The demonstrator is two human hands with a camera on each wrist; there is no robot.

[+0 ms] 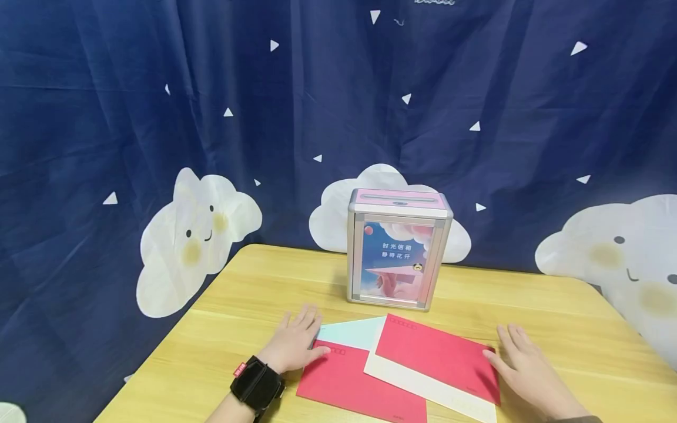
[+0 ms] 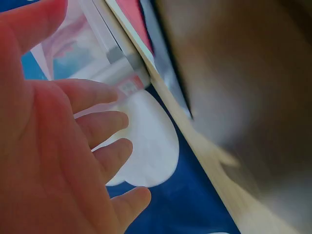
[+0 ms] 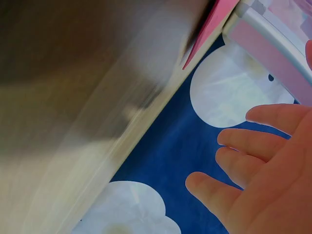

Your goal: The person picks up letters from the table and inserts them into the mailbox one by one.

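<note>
A person's left grip (image 1: 292,346) and right grip (image 1: 526,370) flank overlapping envelopes (image 1: 391,399) on the bench (image 1: 201,352).
The left grip is spread, fingers straight, thumb over the upper left corner of the lower red envelope (image 1: 359,376); the right grip is spread too, its thumb at the right end of the upper red envelope (image 1: 439,358); that one lies on a cream envelope (image 1: 423,385), which overlaps the lower red; a pale blue envelope (image 1: 357,332) peeks out underneath; a black band (image 1: 258,383) circles the left wrist; just beyond, a pink-topped, silver-framed box (image 1: 396,252) stands upright; behind it hangs a dark blue curtain (image 1: 296,117) with white clouds.
</note>
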